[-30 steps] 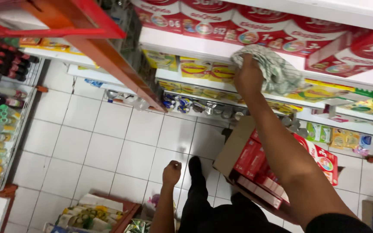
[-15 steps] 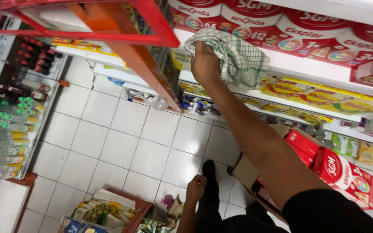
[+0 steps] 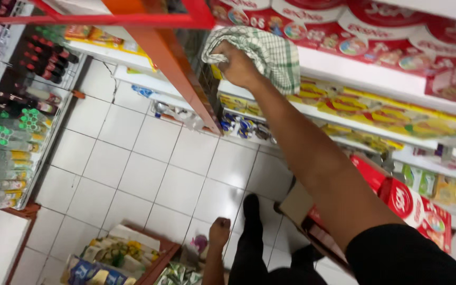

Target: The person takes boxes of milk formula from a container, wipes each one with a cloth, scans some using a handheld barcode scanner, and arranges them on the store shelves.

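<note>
1. Your right hand (image 3: 237,66) is raised to shelf height, fingers closed in a fist around a green checked cloth (image 3: 270,55), bunched so it presses against the white shelf edge (image 3: 354,71).
2. Your left hand (image 3: 219,232) hangs low by your leg, loosely curled and holding nothing.
3. Red cartons (image 3: 412,203) sit in an open box at your right, near your leg.

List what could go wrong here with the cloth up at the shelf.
The right hand presses the checked cloth along the white shelf edge just under the red boxes; a wide swipe might nudge one off. The open carton by the feet could trip a step.
</note>
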